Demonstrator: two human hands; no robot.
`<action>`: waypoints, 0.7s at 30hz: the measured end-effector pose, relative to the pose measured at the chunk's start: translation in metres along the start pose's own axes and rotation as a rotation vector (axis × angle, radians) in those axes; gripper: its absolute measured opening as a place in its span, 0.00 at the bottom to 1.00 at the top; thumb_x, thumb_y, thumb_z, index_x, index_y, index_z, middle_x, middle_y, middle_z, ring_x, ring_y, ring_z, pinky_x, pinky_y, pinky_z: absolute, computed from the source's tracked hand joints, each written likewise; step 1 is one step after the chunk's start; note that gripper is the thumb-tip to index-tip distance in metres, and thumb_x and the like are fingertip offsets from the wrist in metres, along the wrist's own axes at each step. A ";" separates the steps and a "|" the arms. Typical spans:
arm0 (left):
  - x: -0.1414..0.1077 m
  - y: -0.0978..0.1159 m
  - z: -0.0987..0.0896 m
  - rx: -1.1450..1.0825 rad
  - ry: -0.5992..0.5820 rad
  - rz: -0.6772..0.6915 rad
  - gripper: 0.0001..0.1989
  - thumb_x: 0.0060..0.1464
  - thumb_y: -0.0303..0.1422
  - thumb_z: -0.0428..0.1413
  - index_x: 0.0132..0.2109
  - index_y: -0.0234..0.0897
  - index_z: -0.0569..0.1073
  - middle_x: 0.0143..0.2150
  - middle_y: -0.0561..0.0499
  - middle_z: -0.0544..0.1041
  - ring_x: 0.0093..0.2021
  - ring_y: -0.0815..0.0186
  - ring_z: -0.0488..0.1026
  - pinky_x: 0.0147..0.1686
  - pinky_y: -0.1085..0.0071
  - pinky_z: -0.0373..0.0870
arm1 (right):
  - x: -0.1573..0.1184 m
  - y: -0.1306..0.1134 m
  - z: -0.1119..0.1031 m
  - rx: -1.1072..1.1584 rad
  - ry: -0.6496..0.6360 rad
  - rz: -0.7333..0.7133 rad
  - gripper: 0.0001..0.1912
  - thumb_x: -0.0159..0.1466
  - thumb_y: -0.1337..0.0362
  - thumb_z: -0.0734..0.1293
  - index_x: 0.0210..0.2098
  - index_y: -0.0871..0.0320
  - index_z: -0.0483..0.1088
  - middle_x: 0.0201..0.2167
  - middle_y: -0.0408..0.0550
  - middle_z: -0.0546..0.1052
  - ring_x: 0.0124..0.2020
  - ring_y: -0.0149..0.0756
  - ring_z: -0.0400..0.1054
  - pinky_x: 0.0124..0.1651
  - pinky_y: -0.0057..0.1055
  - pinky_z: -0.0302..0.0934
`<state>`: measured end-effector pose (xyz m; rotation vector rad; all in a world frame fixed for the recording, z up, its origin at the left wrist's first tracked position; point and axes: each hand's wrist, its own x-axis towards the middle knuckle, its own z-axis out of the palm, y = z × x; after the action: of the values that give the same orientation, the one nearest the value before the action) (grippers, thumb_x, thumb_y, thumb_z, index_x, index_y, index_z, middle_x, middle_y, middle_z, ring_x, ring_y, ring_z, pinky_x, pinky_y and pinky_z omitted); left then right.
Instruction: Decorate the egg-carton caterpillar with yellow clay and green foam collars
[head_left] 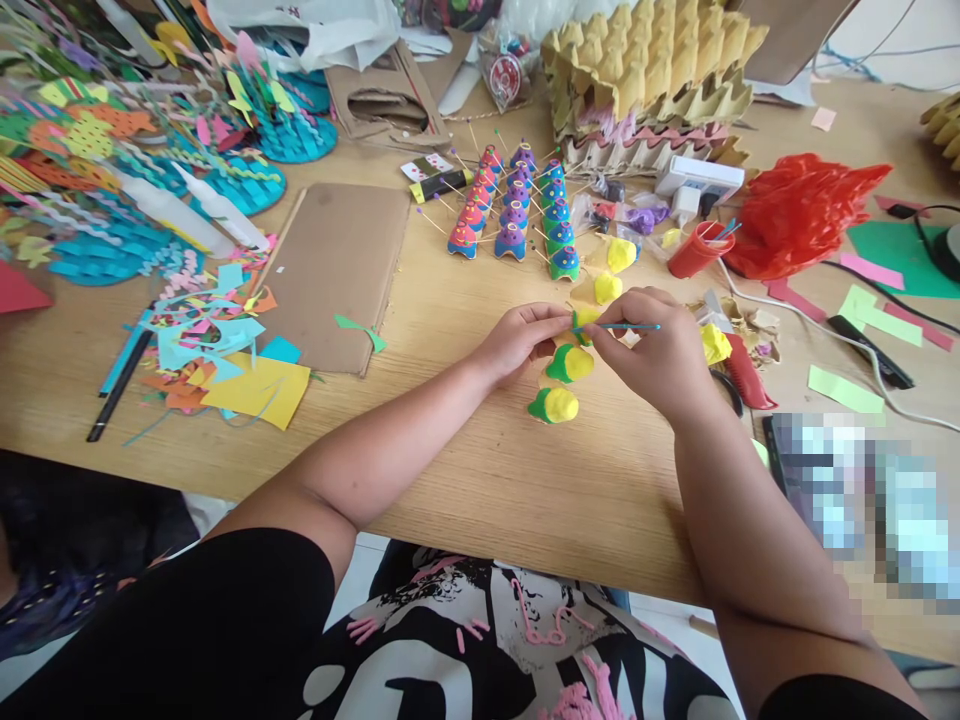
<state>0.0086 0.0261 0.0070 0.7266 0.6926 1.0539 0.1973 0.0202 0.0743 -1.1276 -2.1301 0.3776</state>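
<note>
Piece point(584, 317) being worked over the table point(450, 480)
Left hand point(525, 340) is pinching the piece's left side; right hand point(654, 345) is gripping a blue stick point(636, 326) at it. Probably light, soft and easily dented, it is calling for a gentle edge hold.

My left hand point(523, 342) holds a green-and-yellow piece point(583, 316) | my right hand point(651, 345) pinches a blue stick point(636, 327) at it | two similar pieces point(570, 364) lie nearer me | painted figures point(513, 215) stand in three rows beyond
</note>
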 end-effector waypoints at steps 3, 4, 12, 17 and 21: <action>-0.001 0.001 0.000 0.007 -0.013 0.001 0.14 0.52 0.37 0.73 0.35 0.34 0.79 0.29 0.55 0.81 0.28 0.74 0.77 0.29 0.77 0.70 | 0.001 0.001 0.000 -0.019 0.003 -0.011 0.09 0.62 0.65 0.72 0.28 0.51 0.70 0.28 0.46 0.77 0.34 0.41 0.70 0.40 0.41 0.64; -0.001 0.000 0.000 0.012 -0.017 0.000 0.13 0.52 0.37 0.73 0.35 0.34 0.79 0.29 0.55 0.81 0.28 0.74 0.77 0.29 0.78 0.69 | 0.001 0.001 0.000 -0.023 0.003 -0.011 0.09 0.62 0.65 0.72 0.28 0.51 0.70 0.28 0.46 0.77 0.34 0.41 0.70 0.40 0.41 0.64; 0.000 -0.002 -0.001 0.045 -0.028 0.019 0.12 0.51 0.37 0.72 0.35 0.34 0.80 0.29 0.55 0.80 0.27 0.75 0.75 0.28 0.78 0.69 | 0.000 0.001 0.002 -0.004 0.029 0.024 0.09 0.62 0.67 0.72 0.27 0.52 0.69 0.26 0.44 0.74 0.34 0.40 0.69 0.39 0.40 0.62; 0.001 -0.002 -0.002 0.065 0.013 0.016 0.08 0.54 0.34 0.70 0.35 0.34 0.80 0.29 0.55 0.80 0.25 0.77 0.73 0.26 0.80 0.65 | 0.000 -0.001 0.003 0.043 0.009 0.073 0.09 0.61 0.67 0.71 0.27 0.52 0.69 0.25 0.43 0.73 0.31 0.38 0.68 0.37 0.38 0.61; 0.002 -0.004 -0.004 0.051 -0.012 0.040 0.07 0.55 0.33 0.69 0.36 0.34 0.81 0.30 0.54 0.81 0.28 0.75 0.75 0.27 0.79 0.66 | 0.000 -0.002 0.003 0.085 0.025 0.084 0.09 0.62 0.65 0.71 0.27 0.52 0.69 0.24 0.43 0.73 0.30 0.36 0.67 0.34 0.37 0.60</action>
<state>0.0083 0.0277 0.0015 0.7928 0.6993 1.0710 0.1943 0.0193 0.0730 -1.1688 -2.0302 0.4856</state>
